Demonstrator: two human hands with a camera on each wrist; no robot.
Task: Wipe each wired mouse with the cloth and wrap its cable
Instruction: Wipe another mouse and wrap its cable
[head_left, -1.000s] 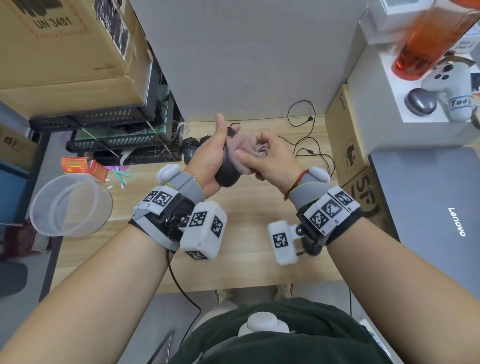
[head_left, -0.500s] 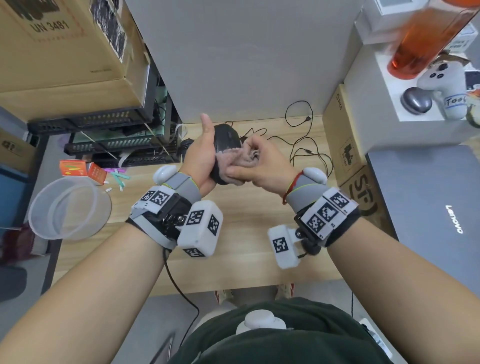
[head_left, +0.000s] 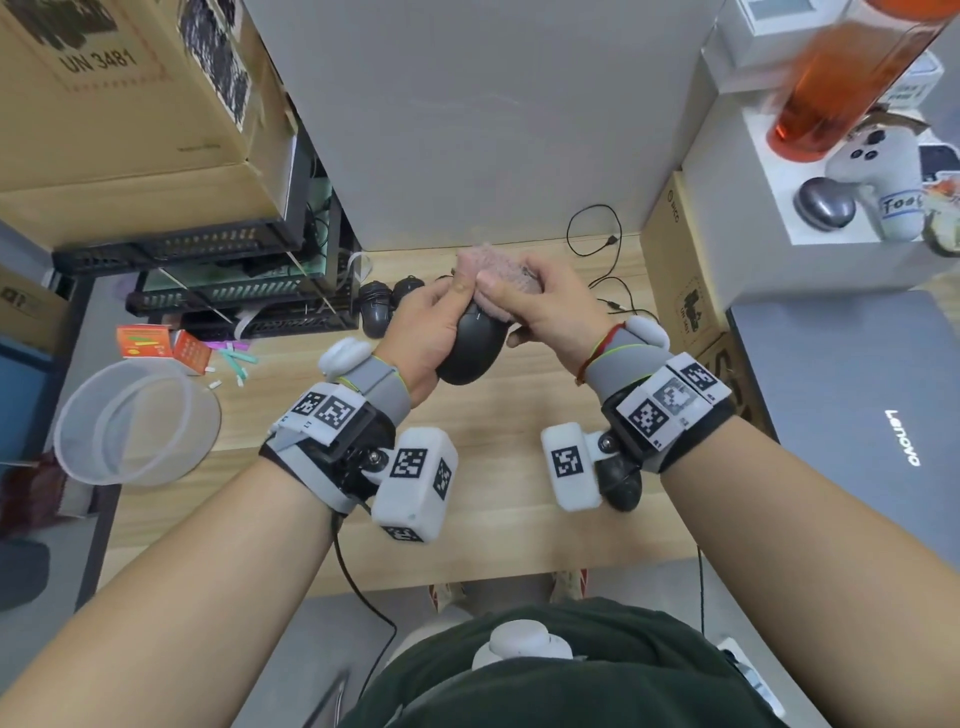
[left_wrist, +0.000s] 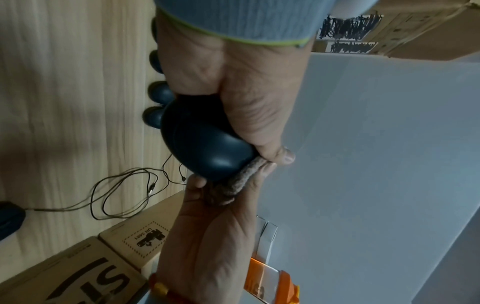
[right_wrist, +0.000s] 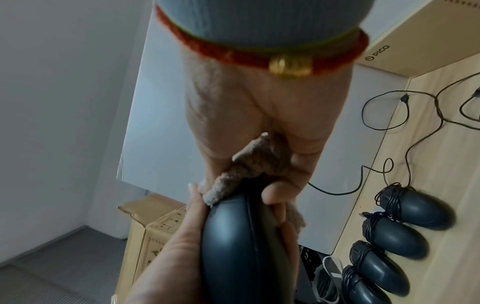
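Note:
My left hand (head_left: 434, 332) grips a black wired mouse (head_left: 474, 351) above the wooden desk (head_left: 498, 467), thumb along its side. My right hand (head_left: 540, 306) holds a pinkish-brown cloth (head_left: 493, 270) bunched against the mouse's front end. The left wrist view shows the mouse (left_wrist: 205, 144) in my palm with the cloth (left_wrist: 241, 179) pressed at its tip. From the right wrist, the cloth (right_wrist: 254, 164) sits on top of the mouse (right_wrist: 241, 246). Its loose cable (head_left: 597, 244) trails over the desk behind.
Several black mice with wrapped cables (right_wrist: 389, 232) lie in a row at the desk's back left (head_left: 376, 306). Cardboard boxes (head_left: 675, 260) and a laptop (head_left: 857, 415) flank the right. A clear round tub (head_left: 135, 421) and small orange boxes (head_left: 161, 345) lie left.
The mouse has turned in my left hand so its rear points toward me. My right hand has moved the cloth up from the mouse's side to its front end.

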